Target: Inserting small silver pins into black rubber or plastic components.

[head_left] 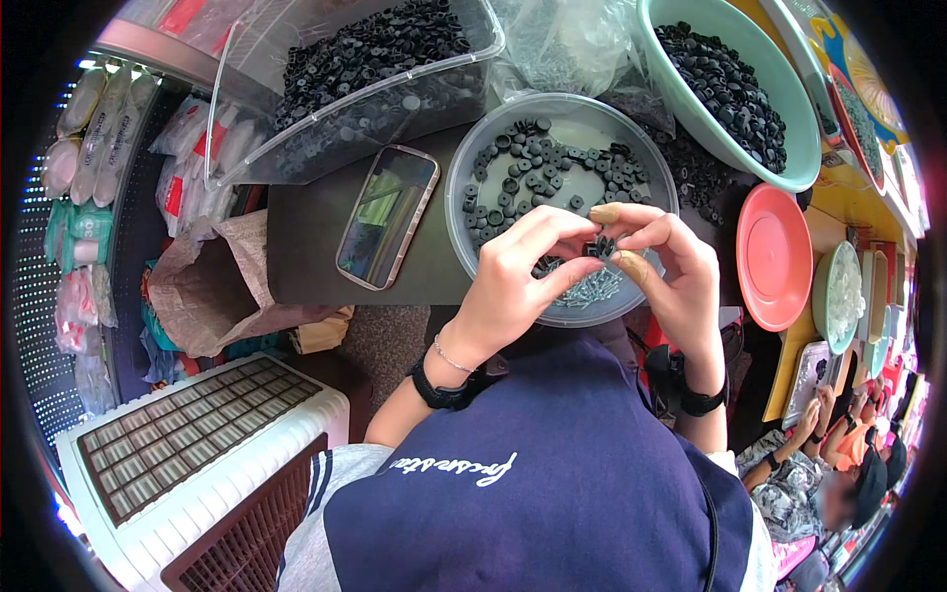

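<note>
Both hands meet over a round, clear plastic tub point(464, 212). Between their fingertips is a small black plastic part point(599, 247). My left hand point(518, 261) pinches it from one side with thumb and index finger. My right hand point(676, 261) grips the other side; its thumb and index finger wear tan fingertip covers. Inside the tub, small round black caps point(538, 178) lie scattered at the far side. A heap of silver screws point(592, 289) lies at the near side, below my fingers. The part's exact shape is mostly hidden by my fingers.
A phone point(389, 217) lies left of the tub. Behind stand a clear bin point(395, 118) of black parts and a green basin point(799, 128) of more. A red plate point(774, 257) sits at right. A paper bag point(212, 296) stands left; other people's hands point(814, 414) show far right.
</note>
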A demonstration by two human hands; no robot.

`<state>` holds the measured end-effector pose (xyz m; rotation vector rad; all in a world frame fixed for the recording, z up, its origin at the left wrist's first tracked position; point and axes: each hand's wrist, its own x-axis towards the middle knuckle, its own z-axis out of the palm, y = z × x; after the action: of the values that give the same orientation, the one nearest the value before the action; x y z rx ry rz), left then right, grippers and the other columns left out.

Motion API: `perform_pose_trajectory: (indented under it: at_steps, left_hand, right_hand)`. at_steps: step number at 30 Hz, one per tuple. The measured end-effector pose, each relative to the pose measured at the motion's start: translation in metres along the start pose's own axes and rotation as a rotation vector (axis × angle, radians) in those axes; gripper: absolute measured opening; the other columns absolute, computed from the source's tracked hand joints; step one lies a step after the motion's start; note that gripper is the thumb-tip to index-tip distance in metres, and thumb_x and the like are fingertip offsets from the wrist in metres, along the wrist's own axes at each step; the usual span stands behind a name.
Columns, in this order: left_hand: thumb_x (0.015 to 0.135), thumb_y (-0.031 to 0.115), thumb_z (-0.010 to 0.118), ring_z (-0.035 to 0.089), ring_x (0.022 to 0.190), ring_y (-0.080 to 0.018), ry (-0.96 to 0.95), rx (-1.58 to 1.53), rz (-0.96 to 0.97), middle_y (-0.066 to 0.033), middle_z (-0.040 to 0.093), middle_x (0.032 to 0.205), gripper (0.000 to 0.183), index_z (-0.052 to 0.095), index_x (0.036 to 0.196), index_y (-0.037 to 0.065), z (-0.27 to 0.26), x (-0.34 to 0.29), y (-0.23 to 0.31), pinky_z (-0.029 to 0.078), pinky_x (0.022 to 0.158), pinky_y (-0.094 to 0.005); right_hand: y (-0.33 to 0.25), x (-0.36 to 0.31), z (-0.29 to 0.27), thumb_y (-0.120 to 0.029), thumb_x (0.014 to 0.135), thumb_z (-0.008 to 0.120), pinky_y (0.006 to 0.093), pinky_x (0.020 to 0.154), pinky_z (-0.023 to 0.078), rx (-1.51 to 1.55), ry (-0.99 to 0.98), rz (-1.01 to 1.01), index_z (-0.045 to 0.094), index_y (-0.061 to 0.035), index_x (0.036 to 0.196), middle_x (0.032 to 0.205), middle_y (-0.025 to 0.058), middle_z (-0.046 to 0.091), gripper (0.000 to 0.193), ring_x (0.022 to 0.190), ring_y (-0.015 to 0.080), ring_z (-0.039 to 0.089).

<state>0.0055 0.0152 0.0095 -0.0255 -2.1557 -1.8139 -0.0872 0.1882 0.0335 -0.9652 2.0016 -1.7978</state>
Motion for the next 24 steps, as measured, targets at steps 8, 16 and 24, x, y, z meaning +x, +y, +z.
perform_pose_trajectory:
  at_steps: [8,16,24]
  left_hand:
    - [0.082,-0.006,0.078,0.069,0.103,-0.0187,-0.007,0.135,0.091,-0.0124,0.065,0.116,0.03,0.072,0.11,-0.001,-0.003,0.001,-0.006,0.061,0.088,-0.0313]
    - [0.079,-0.003,0.081,0.07,0.088,-0.0168,0.147,-0.005,0.077,-0.0098,0.069,0.107,0.026,0.073,0.103,0.001,0.001,0.001,-0.004,0.06,0.078,-0.029]
    - [0.08,-0.005,0.079,0.072,0.093,-0.0176,0.161,-0.06,0.065,-0.0098,0.069,0.107,0.023,0.071,0.101,-0.002,0.002,0.0,-0.005,0.062,0.081,-0.0294]
  right_hand:
    - [0.001,0.0,-0.004,0.004,0.084,0.076,0.0301,0.089,0.054,0.09,-0.011,0.021,0.066,0.0014,0.104,0.114,0.0121,0.068,0.022,0.101,0.0159,0.066]
    - [0.006,-0.001,0.0,0.009,0.081,0.077,0.0281,0.084,0.055,0.192,0.047,-0.037,0.068,0.0037,0.113,0.12,0.0136,0.062,0.034,0.097,0.0149,0.065]
    - [0.008,-0.002,0.007,0.01,0.078,0.077,0.0328,0.087,0.056,-0.016,0.071,-0.215,0.07,-0.0003,0.098,0.11,0.014,0.068,0.023,0.1,0.022,0.069]
